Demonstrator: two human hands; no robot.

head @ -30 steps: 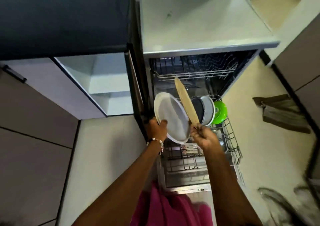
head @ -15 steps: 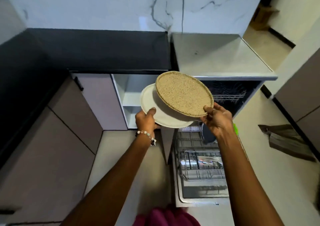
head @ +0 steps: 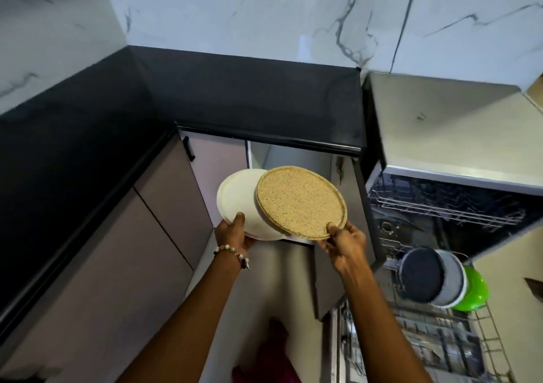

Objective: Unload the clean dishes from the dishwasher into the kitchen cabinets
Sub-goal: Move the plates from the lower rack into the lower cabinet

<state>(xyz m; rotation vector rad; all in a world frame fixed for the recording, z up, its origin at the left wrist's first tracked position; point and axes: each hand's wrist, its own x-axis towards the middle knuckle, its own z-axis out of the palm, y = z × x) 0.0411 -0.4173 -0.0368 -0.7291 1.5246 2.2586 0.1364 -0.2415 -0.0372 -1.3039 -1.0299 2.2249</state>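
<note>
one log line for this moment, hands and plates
left hand: holds round white plate | right hand: holds round speckled tan plate, overlapping white | both in front of open cabinet | dishwasher: open

- One head-worn view looks forward and steeply down, close above both forearms.
- It faces the open cabinet (head: 289,159) just beyond the left hand (head: 232,234) and right hand (head: 342,241).
</note>
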